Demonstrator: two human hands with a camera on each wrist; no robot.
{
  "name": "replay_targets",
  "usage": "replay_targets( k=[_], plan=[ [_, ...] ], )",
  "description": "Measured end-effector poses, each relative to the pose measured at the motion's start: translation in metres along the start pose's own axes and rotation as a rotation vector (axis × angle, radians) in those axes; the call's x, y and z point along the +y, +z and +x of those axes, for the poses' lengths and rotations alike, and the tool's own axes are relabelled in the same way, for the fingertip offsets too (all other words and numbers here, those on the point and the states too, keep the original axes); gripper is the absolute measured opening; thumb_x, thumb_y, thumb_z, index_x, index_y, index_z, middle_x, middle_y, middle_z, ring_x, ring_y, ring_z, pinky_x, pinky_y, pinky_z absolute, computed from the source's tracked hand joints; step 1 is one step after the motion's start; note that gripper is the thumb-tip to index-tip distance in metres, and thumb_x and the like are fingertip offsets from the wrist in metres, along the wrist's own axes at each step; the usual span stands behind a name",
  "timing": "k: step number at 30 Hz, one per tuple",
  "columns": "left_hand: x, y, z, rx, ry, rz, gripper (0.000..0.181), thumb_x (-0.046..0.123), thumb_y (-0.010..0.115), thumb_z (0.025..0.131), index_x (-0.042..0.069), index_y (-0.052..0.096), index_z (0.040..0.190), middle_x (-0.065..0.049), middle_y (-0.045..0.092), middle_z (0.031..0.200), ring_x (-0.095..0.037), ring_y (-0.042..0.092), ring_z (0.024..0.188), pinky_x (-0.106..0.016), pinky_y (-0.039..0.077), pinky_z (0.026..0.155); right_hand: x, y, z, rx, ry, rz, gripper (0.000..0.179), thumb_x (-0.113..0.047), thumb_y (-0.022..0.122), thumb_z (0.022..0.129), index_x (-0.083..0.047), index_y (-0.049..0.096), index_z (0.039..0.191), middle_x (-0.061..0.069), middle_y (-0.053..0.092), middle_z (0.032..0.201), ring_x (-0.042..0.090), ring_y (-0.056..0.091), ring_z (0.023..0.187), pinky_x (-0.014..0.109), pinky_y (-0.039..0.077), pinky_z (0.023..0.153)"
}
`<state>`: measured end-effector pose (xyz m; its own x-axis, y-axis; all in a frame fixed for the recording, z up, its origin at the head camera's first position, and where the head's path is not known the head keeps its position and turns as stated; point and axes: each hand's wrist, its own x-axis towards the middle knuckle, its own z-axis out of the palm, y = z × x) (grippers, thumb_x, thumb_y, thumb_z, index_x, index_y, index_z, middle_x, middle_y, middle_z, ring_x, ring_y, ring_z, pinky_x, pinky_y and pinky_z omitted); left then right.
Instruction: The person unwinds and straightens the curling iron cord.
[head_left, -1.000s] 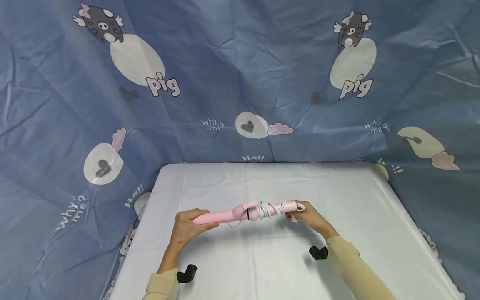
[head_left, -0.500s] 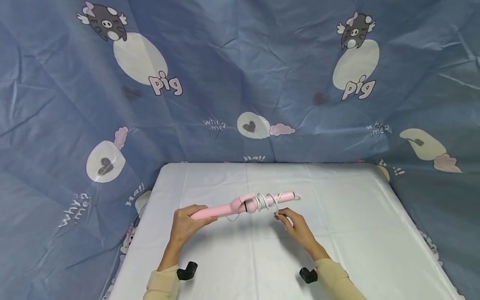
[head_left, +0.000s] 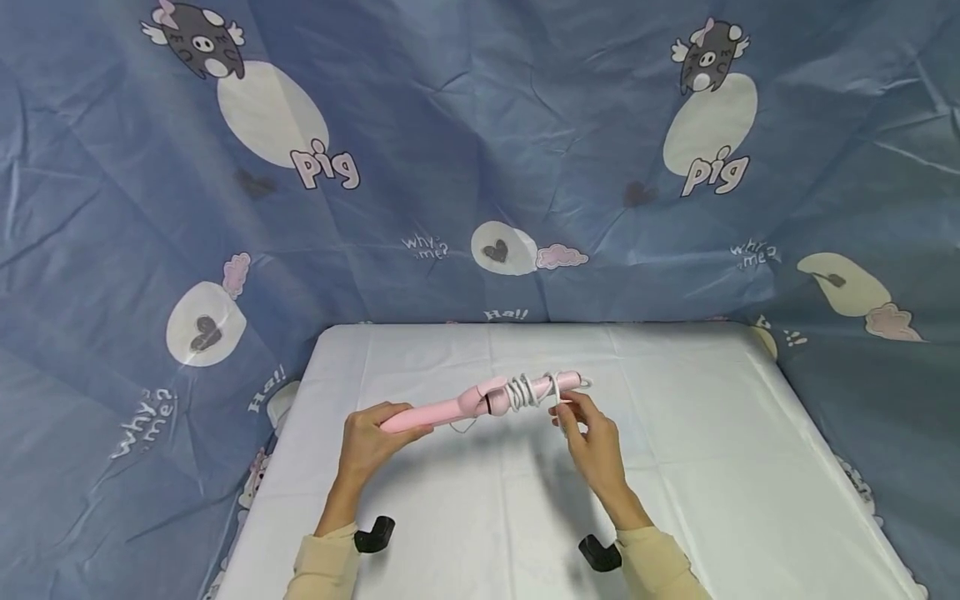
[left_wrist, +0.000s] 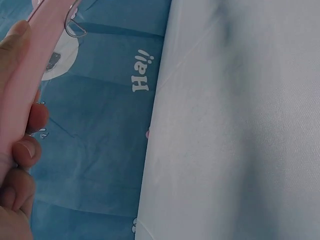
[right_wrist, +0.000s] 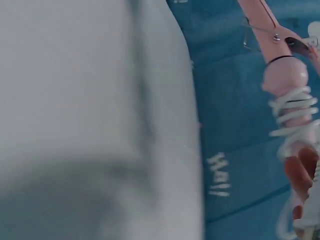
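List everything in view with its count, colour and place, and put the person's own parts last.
Curling iron: one, pink, held above the table
Cord: one, white, wound round the iron's handle
Wire stand: one, silvery, on the iron near its middle
Table: one, white, under the hands
Printed cloth: one expanse, blue, behind and beside the table
Wrist devices: two, black, one at each wrist
Sleeves: two, cream, on the forearms
Left hand: one, bare, gripping the barrel end
Right hand: one, bare, pinching the cord
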<state>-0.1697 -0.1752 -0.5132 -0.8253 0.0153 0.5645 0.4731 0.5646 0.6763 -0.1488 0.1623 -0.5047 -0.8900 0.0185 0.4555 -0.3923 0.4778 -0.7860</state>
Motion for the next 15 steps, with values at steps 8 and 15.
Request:
replay_targets(
  k=[8,15],
  plan=[
    [-0.002,0.002,-0.002,0.01,0.022,-0.006,0.036,0.033,0.092,0.053,0.021,0.076,0.082,0.006,0.071,0.071,-0.003,0.058,0.062,-0.016,0.043,0.06,-0.009,-0.002,0.017,-0.09,0.205,0.118,0.02,-0.004,0.05,0.096,-0.005,0.055,0.116,0.008,0.065,0.091,0.01,0.061,0.072,0.026,0.052,0.068],
    [0.001,0.01,-0.006,0.002,-0.066,0.047,0.039,0.042,0.091,0.051,0.023,0.076,0.081,0.01,0.071,0.073,-0.005,0.061,0.064,-0.022,0.045,0.06,-0.014,0.004,0.014,-0.007,-0.077,-0.184,0.008,-0.011,0.065,0.088,-0.01,0.058,0.09,-0.006,0.053,0.066,0.007,0.044,0.057,0.02,0.036,0.052]
  ],
)
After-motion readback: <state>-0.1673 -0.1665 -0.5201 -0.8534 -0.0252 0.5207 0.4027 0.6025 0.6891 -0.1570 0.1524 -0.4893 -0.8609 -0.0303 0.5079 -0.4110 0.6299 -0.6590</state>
